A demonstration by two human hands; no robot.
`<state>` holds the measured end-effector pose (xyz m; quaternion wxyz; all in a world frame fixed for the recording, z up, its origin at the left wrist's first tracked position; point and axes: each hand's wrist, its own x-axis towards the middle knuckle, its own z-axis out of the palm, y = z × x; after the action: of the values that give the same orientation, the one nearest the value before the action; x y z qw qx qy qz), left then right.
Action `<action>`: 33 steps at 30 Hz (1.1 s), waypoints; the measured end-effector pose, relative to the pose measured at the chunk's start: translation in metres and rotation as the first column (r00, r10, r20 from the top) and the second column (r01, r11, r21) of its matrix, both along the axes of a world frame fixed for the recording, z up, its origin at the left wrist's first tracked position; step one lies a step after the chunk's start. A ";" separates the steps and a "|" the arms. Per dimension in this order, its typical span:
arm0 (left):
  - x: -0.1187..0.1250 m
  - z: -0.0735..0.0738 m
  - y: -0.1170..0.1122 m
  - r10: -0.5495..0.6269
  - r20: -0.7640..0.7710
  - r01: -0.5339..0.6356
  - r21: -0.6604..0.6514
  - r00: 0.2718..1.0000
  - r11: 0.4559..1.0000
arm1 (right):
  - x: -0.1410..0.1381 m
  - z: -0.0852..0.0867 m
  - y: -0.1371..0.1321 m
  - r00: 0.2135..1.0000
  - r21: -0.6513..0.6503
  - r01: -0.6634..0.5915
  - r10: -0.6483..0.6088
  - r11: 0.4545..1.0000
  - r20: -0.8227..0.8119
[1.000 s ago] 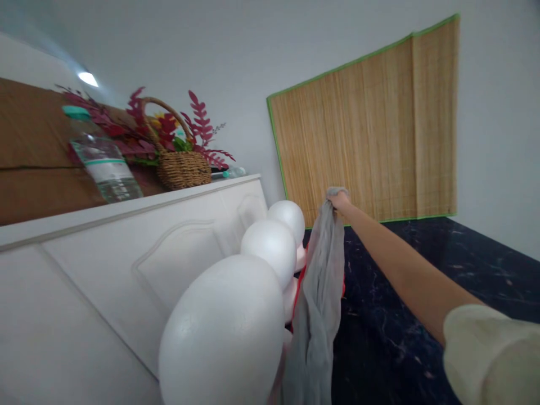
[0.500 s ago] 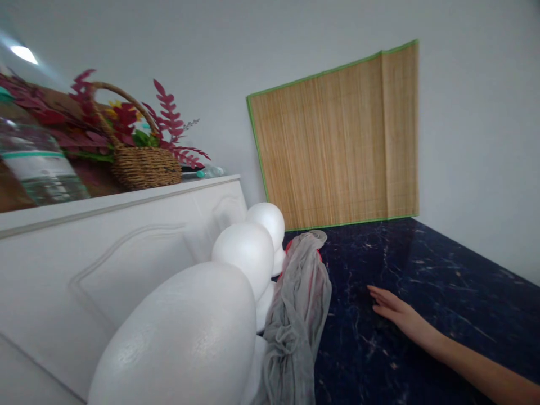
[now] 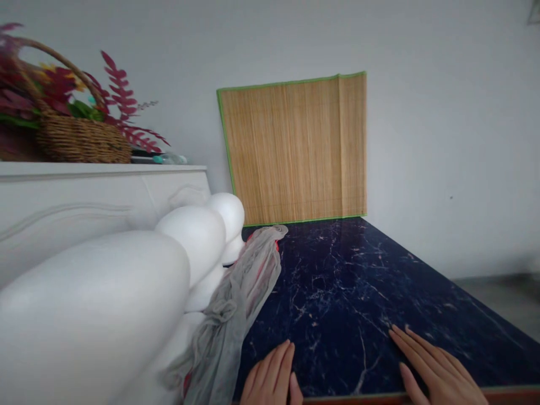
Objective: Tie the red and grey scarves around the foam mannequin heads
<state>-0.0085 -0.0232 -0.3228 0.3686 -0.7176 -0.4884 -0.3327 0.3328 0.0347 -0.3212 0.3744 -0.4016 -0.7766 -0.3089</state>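
Note:
My left hand [image 3: 273, 380] lies flat with fingers stretched out on the near edge of the dark blue marbled table [image 3: 346, 281], right beside a grey sheer cloth [image 3: 240, 298]. My right hand [image 3: 434, 368] rests flat and open on the table at the near right, holding nothing. The cloth lies in a long crumpled strip along the table's left side, over something red, against three white foam heads [image 3: 194, 239] standing in a row.
A white panelled cabinet [image 3: 84, 197] runs along the left, with a wicker basket of red leaves [image 3: 80, 140] on top. A bamboo mat [image 3: 295, 149] with green trim leans on the far wall. Grey floor [image 3: 506, 292] shows right of the table.
My right hand let go of the cloth it held up; the cloth now lies on the table. Both hands have come down flat at the near edge. The view has levelled.

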 end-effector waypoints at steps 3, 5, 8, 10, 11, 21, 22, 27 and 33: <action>0.004 0.006 -0.006 0.009 0.027 -0.008 -0.013 1.000 1.000 | -0.008 -0.004 -0.001 0.995 0.030 -0.009 0.012 1.000 -0.100; 0.010 0.010 -0.010 0.011 0.074 -0.008 -0.040 0.997 0.999 | -0.009 -0.006 -0.001 0.991 0.014 -0.008 0.010 1.000 -0.133; 0.019 0.016 -0.015 0.010 0.107 -0.003 -0.065 0.994 0.998 | -0.008 -0.006 -0.002 0.987 0.005 -0.007 0.008 1.000 -0.163; 0.021 0.018 -0.016 0.005 0.113 0.002 -0.056 0.994 0.998 | -0.007 -0.005 -0.002 0.986 0.024 -0.027 0.031 0.999 -0.165; 0.021 0.019 -0.016 -0.002 0.114 0.008 -0.047 0.993 0.999 | -0.007 -0.005 -0.002 0.985 0.038 -0.039 0.045 0.999 -0.165; 0.013 -0.004 -0.003 -0.020 0.212 0.014 0.026 0.977 1.000 | -0.012 -0.027 -0.005 0.961 0.101 0.006 0.023 0.995 -0.277; 0.014 -0.006 -0.002 -0.023 0.236 0.014 0.037 0.971 0.999 | -0.013 -0.029 -0.005 0.959 0.094 0.005 0.022 0.996 -0.284; 0.018 -0.010 0.002 -0.057 0.302 0.033 0.086 0.952 0.996 | -0.013 -0.032 -0.007 0.956 0.064 0.008 0.011 0.998 -0.294; 0.019 -0.002 -0.006 -0.017 0.288 0.018 -0.001 0.957 1.000 | -0.012 -0.034 -0.008 0.945 0.020 0.000 0.007 1.000 -0.326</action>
<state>0.0109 -0.0291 -0.3249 0.2894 -0.6663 -0.5311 -0.4361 0.3208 0.0269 -0.3551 0.5020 -0.4422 -0.7017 -0.2451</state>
